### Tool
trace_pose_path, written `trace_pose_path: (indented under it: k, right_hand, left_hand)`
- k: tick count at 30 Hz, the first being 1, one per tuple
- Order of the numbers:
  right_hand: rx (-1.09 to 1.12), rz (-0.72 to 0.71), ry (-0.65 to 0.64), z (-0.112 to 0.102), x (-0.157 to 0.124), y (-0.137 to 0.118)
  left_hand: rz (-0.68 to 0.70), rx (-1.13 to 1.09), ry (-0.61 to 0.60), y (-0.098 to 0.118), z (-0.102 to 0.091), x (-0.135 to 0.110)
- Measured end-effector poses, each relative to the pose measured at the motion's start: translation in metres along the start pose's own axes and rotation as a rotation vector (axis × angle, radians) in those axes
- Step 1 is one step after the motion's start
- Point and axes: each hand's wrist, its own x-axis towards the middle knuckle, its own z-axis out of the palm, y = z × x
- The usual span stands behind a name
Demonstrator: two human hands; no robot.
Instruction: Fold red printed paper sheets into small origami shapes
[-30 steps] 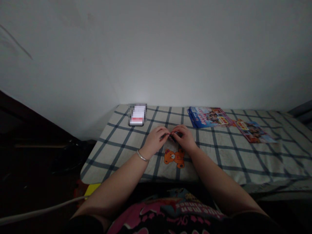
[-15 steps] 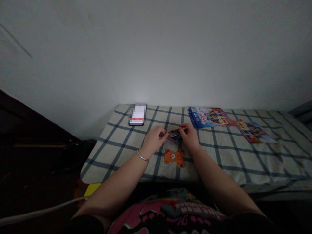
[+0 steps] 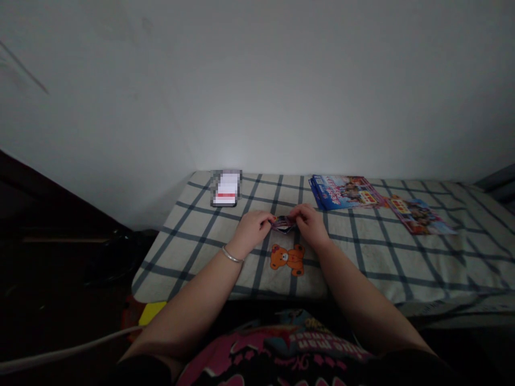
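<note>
Between my two hands is a small folded piece of printed paper, dark and many-coloured, bent so that a gap shows between its layers. My left hand, with a silver bangle at the wrist, pinches its left end between thumb and fingers. At the opposite end, the fingertips of my right hand are closed on it. Just below the paper, an orange teddy bear print shows on the checked tablecloth. What is printed on the folded paper is too small to read.
A phone with a lit, blurred screen lies near the wall at the back left. Right of my hands sit a stack of colourful printed leaflets and a single leaflet. A white cable crosses at lower left.
Both hands have shifted slightly on the folded paper. Its layers now part more visibly, and its left end sits inside my left fingertips. Phone and leaflets stay put.
</note>
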Motion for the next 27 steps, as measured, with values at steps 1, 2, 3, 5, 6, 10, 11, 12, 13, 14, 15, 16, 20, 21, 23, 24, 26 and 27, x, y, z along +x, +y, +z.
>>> trace_pose_path:
  k: [1,2,3,5,6,10,11,12,13,14,15,16,20,21,23,24,26,27]
  right_hand:
    - [-0.013,-0.038,-0.031,-0.002,0.001,-0.001]
    - [-0.03,-0.062,-0.055,-0.003,0.001,-0.002]
    - [-0.052,-0.071,-0.069,-0.005,0.001,-0.002]
    - [-0.097,-0.077,-0.093,-0.008,0.002,-0.004]
    - [-0.116,-0.081,-0.111,-0.009,0.002,-0.004]
    - [-0.189,-0.128,-0.217,-0.015,0.003,-0.009]
    - [-0.211,-0.148,-0.256,-0.016,0.003,-0.011]
    - [-0.236,-0.169,-0.301,-0.017,0.004,-0.013]
    - [-0.265,-0.184,-0.34,-0.017,0.004,-0.016]
    - [-0.296,-0.197,-0.371,-0.017,0.004,-0.018]
    - [-0.33,-0.205,-0.392,-0.016,0.004,-0.02]
    - [-0.365,-0.206,-0.402,-0.014,0.003,-0.021]
    - [-0.494,-0.114,-0.346,-0.006,0.002,-0.028]
    - [-0.517,-0.072,-0.325,-0.005,0.003,-0.03]
    - [-0.55,-0.006,-0.304,-0.002,0.004,-0.036]
    - [-0.566,0.016,-0.304,-0.002,0.005,-0.04]
    - [-0.599,0.054,-0.321,-0.001,0.009,-0.046]
    - [-0.609,0.077,-0.336,0.0,0.011,-0.049]
  left_hand:
    - [0.001,0.031,-0.016,0.001,-0.001,0.0]
    - [0.003,0.063,-0.027,0.003,-0.002,0.0]
    - [0.008,0.092,-0.034,0.004,-0.003,-0.001]
    - [0.025,0.132,-0.045,0.007,-0.004,-0.001]
    - [0.032,0.143,-0.046,0.009,-0.005,-0.001]
    - [0.014,0.148,-0.031,0.011,-0.004,-0.001]
    - [0.008,0.145,-0.028,0.011,-0.003,-0.001]
    - [0.007,0.144,-0.027,0.011,-0.003,-0.001]
    - [0.008,0.143,-0.029,0.011,-0.002,0.0]
    - [0.011,0.143,-0.031,0.011,-0.002,0.0]
    - [0.013,0.143,-0.034,0.011,-0.001,0.0]
    - [0.013,0.141,-0.038,0.01,-0.001,0.0]
    - [0.006,0.132,-0.035,0.009,-0.002,0.001]
    - [0.01,0.134,-0.035,0.009,-0.002,0.001]
    - [0.019,0.147,-0.041,0.009,-0.003,0.001]
    - [0.021,0.157,-0.045,0.009,-0.003,0.001]
    - [0.018,0.181,-0.048,0.009,-0.004,0.002]
    - [0.019,0.192,-0.049,0.009,-0.004,0.002]
